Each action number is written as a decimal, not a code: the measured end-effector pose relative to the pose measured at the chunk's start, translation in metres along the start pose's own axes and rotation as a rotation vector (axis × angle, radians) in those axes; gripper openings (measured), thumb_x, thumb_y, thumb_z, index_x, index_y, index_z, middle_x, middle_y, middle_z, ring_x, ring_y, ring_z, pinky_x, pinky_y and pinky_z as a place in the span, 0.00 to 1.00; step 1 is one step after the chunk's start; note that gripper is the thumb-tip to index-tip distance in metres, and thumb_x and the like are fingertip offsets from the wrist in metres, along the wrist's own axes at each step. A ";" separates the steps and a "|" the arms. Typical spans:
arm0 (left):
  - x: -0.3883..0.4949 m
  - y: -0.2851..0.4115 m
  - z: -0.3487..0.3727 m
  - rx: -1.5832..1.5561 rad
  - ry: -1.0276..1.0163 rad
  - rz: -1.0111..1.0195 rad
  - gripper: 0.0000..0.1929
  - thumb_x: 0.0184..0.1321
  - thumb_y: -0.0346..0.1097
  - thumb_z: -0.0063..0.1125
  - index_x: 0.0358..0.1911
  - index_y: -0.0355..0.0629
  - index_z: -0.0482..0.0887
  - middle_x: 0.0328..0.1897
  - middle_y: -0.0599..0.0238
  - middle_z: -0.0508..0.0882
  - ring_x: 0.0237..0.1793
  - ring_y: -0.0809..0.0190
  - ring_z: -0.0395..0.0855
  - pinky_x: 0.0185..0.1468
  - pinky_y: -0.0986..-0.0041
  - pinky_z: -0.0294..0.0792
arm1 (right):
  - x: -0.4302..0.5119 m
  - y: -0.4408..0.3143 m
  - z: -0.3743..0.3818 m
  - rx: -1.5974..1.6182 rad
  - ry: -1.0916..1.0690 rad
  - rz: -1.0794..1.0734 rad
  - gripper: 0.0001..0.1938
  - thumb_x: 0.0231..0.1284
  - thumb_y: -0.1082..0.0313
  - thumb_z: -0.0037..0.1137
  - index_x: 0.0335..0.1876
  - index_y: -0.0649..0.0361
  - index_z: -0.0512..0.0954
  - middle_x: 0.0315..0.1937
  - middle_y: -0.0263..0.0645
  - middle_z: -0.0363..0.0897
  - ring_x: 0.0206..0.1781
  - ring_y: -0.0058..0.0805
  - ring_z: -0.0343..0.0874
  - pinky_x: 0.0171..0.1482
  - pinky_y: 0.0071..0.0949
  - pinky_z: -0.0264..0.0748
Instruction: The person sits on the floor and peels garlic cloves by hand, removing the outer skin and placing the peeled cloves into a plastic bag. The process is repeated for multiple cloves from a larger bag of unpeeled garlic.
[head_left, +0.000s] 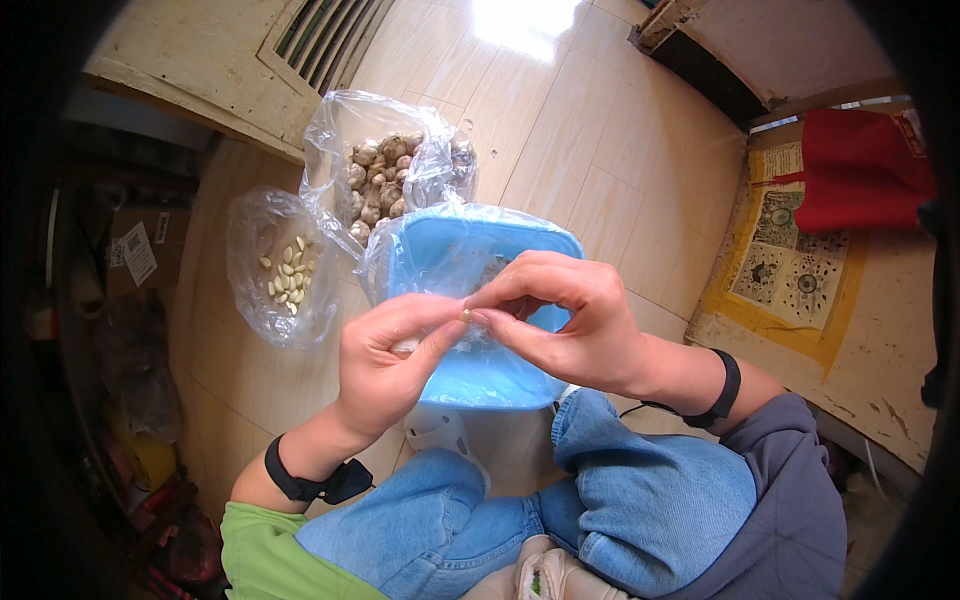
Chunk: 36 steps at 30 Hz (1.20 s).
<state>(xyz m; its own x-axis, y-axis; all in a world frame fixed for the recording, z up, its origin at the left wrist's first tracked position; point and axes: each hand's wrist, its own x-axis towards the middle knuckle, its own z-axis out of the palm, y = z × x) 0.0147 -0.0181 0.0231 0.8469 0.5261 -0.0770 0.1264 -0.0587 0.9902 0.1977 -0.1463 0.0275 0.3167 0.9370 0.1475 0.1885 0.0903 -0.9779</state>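
My left hand (394, 349) and my right hand (574, 319) meet fingertip to fingertip above a blue plastic bin (487, 386). Pinched between them is a small pale garlic clove (466, 316), mostly covered by the fingers. A clear bag lines the bin, and papery garlic skins (491, 271) lie inside it. Beyond the bin, a clear plastic bag (319, 169) stands open around many whole garlic bulbs (379, 176). Peeled cloves (289, 276) rest in a second clear bag (247, 300) on the floor at the left.
Wood-look floor tiles (555, 135) spread beyond the bin. A pale cabinet with a slatted vent (322, 37) stands at the upper left. A cardboard box (142, 255) sits among clutter on the left. A worn bench (870, 322) at the right bears a red cloth (862, 172).
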 end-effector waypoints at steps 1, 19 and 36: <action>0.000 -0.001 0.001 0.021 0.004 0.028 0.08 0.66 0.24 0.67 0.47 0.34 0.91 0.44 0.57 0.92 0.45 0.63 0.89 0.49 0.74 0.77 | 0.000 0.000 0.000 0.015 -0.003 0.028 0.05 0.61 0.77 0.69 0.41 0.65 0.86 0.33 0.41 0.87 0.34 0.24 0.88 0.37 0.23 0.83; -0.002 0.007 -0.005 -0.289 -0.062 -0.382 0.10 0.71 0.32 0.66 0.51 0.36 0.90 0.45 0.62 0.93 0.31 0.78 0.80 0.33 0.84 0.70 | -0.006 0.000 0.006 -0.134 0.020 -0.074 0.06 0.56 0.81 0.66 0.38 0.66 0.82 0.33 0.37 0.83 0.33 0.22 0.83 0.36 0.21 0.81; -0.002 0.002 0.001 0.017 0.057 -0.001 0.12 0.67 0.23 0.65 0.53 0.36 0.91 0.48 0.57 0.93 0.48 0.64 0.90 0.53 0.74 0.79 | -0.003 0.000 0.002 -0.079 -0.005 -0.003 0.06 0.63 0.80 0.68 0.44 0.66 0.87 0.36 0.40 0.87 0.38 0.21 0.88 0.41 0.19 0.85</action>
<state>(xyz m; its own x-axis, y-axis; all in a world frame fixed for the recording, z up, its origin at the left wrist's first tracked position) 0.0140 -0.0202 0.0253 0.8161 0.5735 -0.0708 0.1368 -0.0726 0.9879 0.1949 -0.1485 0.0268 0.3112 0.9386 0.1491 0.2620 0.0661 -0.9628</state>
